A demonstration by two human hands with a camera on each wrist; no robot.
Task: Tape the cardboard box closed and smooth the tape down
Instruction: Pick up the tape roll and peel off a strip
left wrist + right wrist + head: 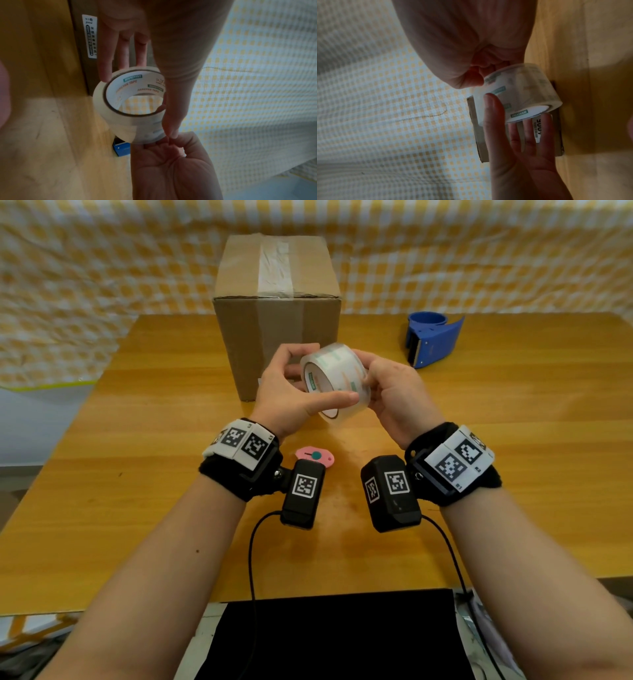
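The cardboard box (277, 337) stands upright at the back middle of the wooden table, with a strip of clear tape (275, 268) along its closed top. Just in front of it, both hands hold a roll of clear tape (334, 378) in the air. My left hand (318, 385) pinches the roll, thumb across the near side and fingers (123, 54) behind the rim. My right hand (368, 381) grips the roll's right side, its curled fingertips (476, 78) on the outer surface of the roll (522, 92). No loose tape end shows.
A blue tape dispenser (433, 338) with no roll in it sits at the back right. A pink utility knife (313, 456) lies on the table (137, 474) under my wrists. Checkered cloth (102, 268) hangs behind the table.
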